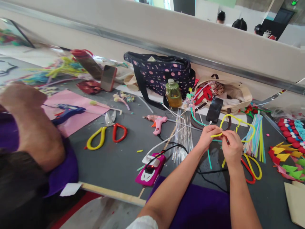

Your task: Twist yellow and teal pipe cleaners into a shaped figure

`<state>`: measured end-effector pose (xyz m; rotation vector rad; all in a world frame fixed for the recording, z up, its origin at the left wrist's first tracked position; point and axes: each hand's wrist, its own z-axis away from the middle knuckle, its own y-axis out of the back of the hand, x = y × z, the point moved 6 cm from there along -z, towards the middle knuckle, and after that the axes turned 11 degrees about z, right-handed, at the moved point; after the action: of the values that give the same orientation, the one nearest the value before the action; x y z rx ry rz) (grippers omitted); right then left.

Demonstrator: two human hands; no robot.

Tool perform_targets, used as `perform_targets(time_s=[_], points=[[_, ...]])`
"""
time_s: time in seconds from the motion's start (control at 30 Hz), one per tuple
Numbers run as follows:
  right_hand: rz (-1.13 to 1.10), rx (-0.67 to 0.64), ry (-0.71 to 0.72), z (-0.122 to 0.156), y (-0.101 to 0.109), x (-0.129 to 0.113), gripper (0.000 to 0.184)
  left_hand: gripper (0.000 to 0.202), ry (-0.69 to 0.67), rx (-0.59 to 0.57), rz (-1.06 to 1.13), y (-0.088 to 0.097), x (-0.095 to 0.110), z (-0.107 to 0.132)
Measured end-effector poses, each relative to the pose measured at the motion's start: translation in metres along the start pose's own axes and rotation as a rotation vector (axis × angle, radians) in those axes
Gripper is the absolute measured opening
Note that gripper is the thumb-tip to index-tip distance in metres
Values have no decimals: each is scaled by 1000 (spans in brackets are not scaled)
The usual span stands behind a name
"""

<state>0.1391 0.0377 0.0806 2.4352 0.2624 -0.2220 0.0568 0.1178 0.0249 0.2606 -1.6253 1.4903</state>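
Both my hands meet over the grey table, pinching a yellow pipe cleaner [238, 122] that loops up and to the right. My left hand [209, 136] is closed on its left end, fingers pressed together. My right hand [232, 148] is closed on the same pipe cleaner just beside it. A bundle of pastel pipe cleaners [256, 138] lies to the right. Red and yellow scissor handles [251, 167] lie right under my right hand.
Another person's arm [30, 127] rests at the left by a blue glue gun [68, 111] on pink paper. Scissors [108, 130], a pink glue gun [158, 122], a pink phone [150, 170], a bottle [173, 93], a spotted bag [158, 71], a black phone [214, 109] lie around.
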Motion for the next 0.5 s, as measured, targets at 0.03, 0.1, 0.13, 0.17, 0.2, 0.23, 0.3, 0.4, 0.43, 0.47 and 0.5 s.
perform_targets(time_s=[0.03,0.1,0.13,0.17,0.2,0.23,0.3,0.4,0.43,0.47,0.5], points=[[2,-1,-5,0,-1,1,23,29,9,-2,-2,0,-1,0],[5,-16,-9,1,-3,1,22,30,17,-1,-1,2,-2,-1],[6,-27,-7,2,-4,1,22,29,18,3,3,3,-3,-1],[8,-36,-4,2,-5,1,22,29,19,8,7,4,-4,-2],[10,-44,-2,2,-6,1,22,29,20,13,12,5,-5,-2],[11,-48,-2,3,-6,1,22,29,22,15,16,6,-5,-3],[8,-53,-12,3,-7,2,22,29,24,13,17,6,-6,-3],[-11,-55,-48,4,-8,5,23,31,38,2,2,5,-6,-2],[-17,-56,-62,4,-9,6,23,32,51,-3,-1,5,-7,-2],[-21,-54,-75,5,-10,8,24,33,71,-9,-1,4,-8,-2],[-21,-52,-86,5,-11,9,24,34,94,-17,-2,4,-9,-2]])
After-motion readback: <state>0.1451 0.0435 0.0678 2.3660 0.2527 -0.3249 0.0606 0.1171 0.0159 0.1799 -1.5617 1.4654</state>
